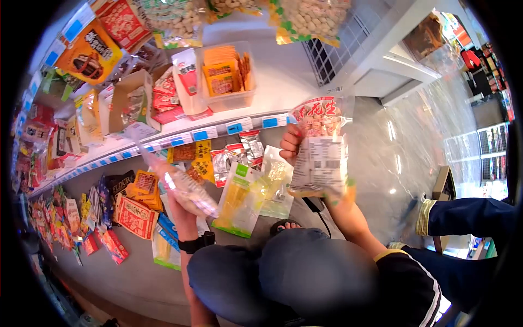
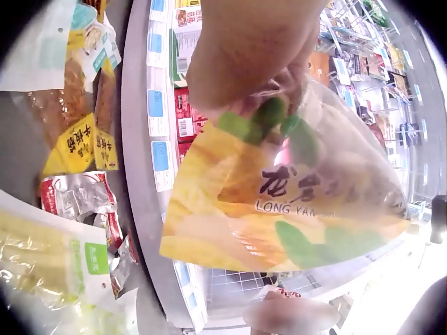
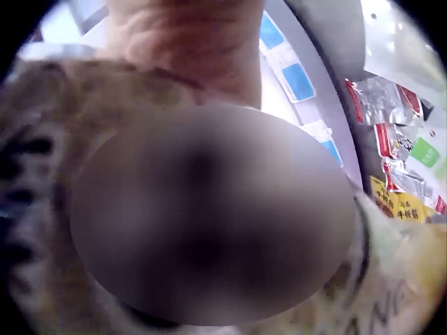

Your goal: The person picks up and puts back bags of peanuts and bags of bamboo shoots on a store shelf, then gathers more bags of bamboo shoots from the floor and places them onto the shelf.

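My right hand (image 1: pixel 290 144) grips a clear bag of peanuts (image 1: pixel 321 158) near its left edge; red characters run across the top, above a white label with a barcode. In the right wrist view, this hand (image 3: pixel 188 49) shows at the top, and a blurred oval hides much of the bag. My left hand (image 2: pixel 251 56) holds a clear snack bag (image 2: pixel 286 202) printed LONG YAN, with yellow and green at its end, bunched beneath the fingers. In the head view this snack bag (image 1: pixel 188 188) hangs slanted and blurred over the left forearm, covering the hand.
A white shelf (image 1: pixel 278 82) with blue price tags carries an orange-packet tub (image 1: pixel 226 82), cartons and peanut bags. Snack packs, among them a green-edged pouch (image 1: pixel 239 199), lie on the floor before it. Another person's legs (image 1: pixel 463 223) stand at the right.
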### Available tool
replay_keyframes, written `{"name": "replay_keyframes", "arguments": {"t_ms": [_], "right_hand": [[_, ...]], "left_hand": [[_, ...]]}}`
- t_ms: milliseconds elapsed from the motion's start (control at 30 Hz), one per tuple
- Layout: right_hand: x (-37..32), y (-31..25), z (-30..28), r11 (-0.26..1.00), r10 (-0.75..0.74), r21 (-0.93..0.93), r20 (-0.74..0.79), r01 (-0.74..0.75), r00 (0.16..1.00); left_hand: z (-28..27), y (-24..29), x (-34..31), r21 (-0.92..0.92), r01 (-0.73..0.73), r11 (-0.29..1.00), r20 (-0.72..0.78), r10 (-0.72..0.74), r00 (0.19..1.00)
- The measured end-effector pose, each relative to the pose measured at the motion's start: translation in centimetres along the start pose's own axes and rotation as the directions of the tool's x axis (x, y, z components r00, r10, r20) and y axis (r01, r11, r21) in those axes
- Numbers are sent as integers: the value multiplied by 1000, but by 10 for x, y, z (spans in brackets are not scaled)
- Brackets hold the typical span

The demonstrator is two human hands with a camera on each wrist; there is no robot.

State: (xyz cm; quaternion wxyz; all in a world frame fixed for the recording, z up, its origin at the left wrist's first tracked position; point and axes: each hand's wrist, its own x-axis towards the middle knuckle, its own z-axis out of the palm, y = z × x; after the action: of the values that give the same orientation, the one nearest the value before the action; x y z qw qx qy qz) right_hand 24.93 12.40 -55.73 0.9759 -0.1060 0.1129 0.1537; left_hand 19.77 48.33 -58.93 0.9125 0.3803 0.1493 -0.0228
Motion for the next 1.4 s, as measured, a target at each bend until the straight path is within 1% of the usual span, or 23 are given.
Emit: {"name": "replay_keyframes", "arguments": {"t_ms": [67,100,133,167,200,233,267,333,400,467,533,633,733,767,867,900,1000,1100,1167,1267,1333,1367,1400], "right_hand": [[10,9,-19,946,-264,-241,-177,218,948],[-2,13,33,874,-345,-418,-175,248,922],[-8,14,65,762,-436,-583,-144,280,888],[-10,13,55,708,-406,-620,37,339,913],[-4,14,39,615,-477,-714,2,335,879],[-3,16,40,505,-496,-815,-6,283,869],[-4,16,40,390,-518,-896,-20,215,855],[-2,13,51,288,-554,-922,58,257,831],[-6,0,72,406,-576,-846,57,345,815],[-13,-23,127,688,-554,-573,-19,445,832],[-4,-56,131,547,-700,-649,-7,530,714],[10,-93,127,465,-780,-654,15,596,626],[19,-109,117,436,-795,-716,-21,546,607],[20,-111,114,450,-787,-727,-49,518,615],[7,-89,125,531,-695,-643,42,552,718],[10,-79,129,565,-671,-649,-2,509,742],[22,-55,137,478,-472,-825,50,303,880],[24,-17,182,676,-359,-614,209,408,909],[24,-10,193,736,-300,-591,153,330,942],[14,-6,211,879,-145,-422,202,220,969],[19,-20,199,841,-179,-469,232,271,956],[38,-36,174,730,-270,-583,232,356,934],[44,-43,178,595,-357,-683,247,424,901]], "left_hand": [[23,5,-6,-2,-136,991,-50,136,989],[28,9,-9,92,-217,972,-149,229,962],[40,16,-12,243,-241,940,-119,275,954],[56,25,-14,377,-271,885,-71,320,945],[71,30,-14,503,-301,810,-17,357,934],[81,32,-13,532,-351,770,22,402,915],[85,32,-14,508,-334,794,2,386,922],[90,33,-16,457,-294,839,-35,347,937],[82,33,-16,445,-291,847,-41,343,938],[76,36,-21,431,-300,851,-42,351,935],[65,35,-21,412,-296,862,-47,345,937],[61,32,-22,365,-293,884,-60,336,940],[55,29,-19,362,-282,889,-51,321,946],[53,28,-18,366,-273,890,-59,315,947],[58,27,-21,351,-255,901,-59,293,954],[60,26,-22,361,-249,899,-57,287,956],[84,27,-30,280,-264,923,-21,281,960],[79,24,-34,255,-258,932,-47,278,959],[72,27,-39,250,-228,941,-91,258,962],[53,36,-46,281,-258,924,-131,304,944],[46,47,-55,281,-250,927,-170,304,937],[38,50,-56,265,-272,925,-170,322,931],[32,54,-57,248,-294,923,-169,340,925]]}}
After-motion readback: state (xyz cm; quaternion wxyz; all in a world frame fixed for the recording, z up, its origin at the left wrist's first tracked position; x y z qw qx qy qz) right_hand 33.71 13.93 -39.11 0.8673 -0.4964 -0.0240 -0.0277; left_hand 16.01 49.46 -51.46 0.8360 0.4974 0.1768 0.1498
